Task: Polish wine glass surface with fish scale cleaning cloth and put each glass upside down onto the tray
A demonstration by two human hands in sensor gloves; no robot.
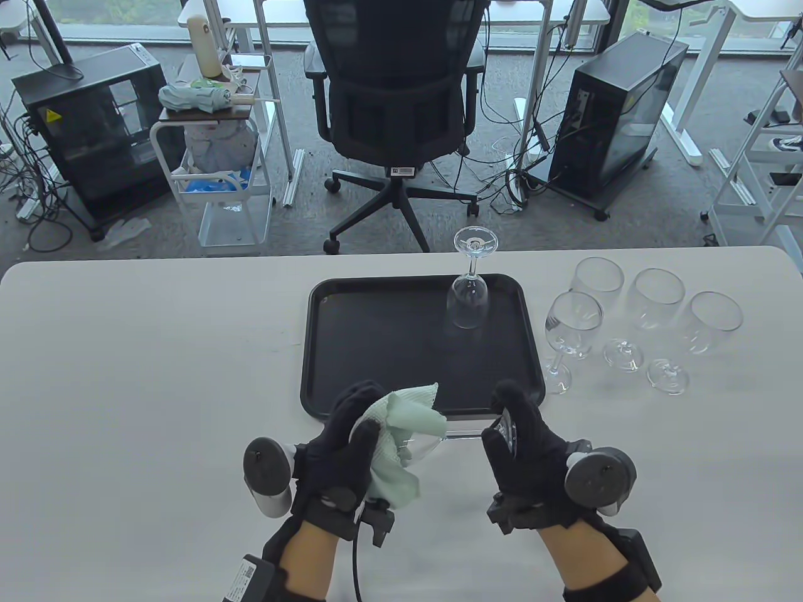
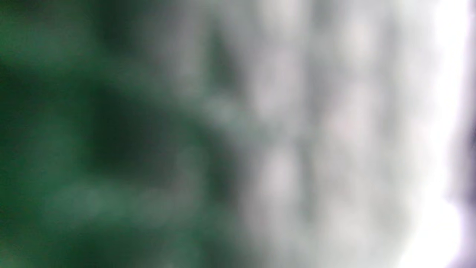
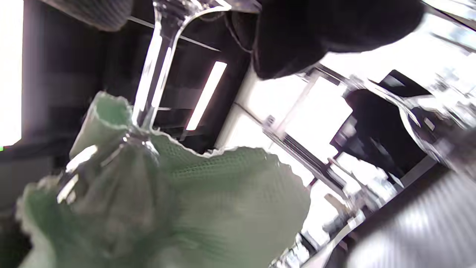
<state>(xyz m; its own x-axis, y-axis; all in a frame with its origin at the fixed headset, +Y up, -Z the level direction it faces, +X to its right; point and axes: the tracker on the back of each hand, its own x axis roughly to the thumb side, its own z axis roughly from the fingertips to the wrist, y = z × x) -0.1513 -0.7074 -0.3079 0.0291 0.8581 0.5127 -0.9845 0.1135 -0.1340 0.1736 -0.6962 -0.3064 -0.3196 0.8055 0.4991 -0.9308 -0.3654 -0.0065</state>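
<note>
A wine glass (image 1: 461, 434) lies sideways in the air between my hands, over the tray's near edge. My right hand (image 1: 511, 433) grips its foot. My left hand (image 1: 357, 433) wraps the pale green cloth (image 1: 401, 439) round its bowl, which is mostly hidden. The right wrist view shows the stem (image 3: 148, 85) running down into the cloth (image 3: 208, 208). The left wrist view is filled by blurred cloth (image 2: 260, 149). One glass (image 1: 469, 295) stands upside down at the far right of the black tray (image 1: 351, 351).
Several upright wine glasses (image 1: 633, 326) stand on the white table (image 1: 125, 389) just right of the tray. An office chair (image 1: 401, 94), computer towers and a cart stand on the floor beyond the table's far edge.
</note>
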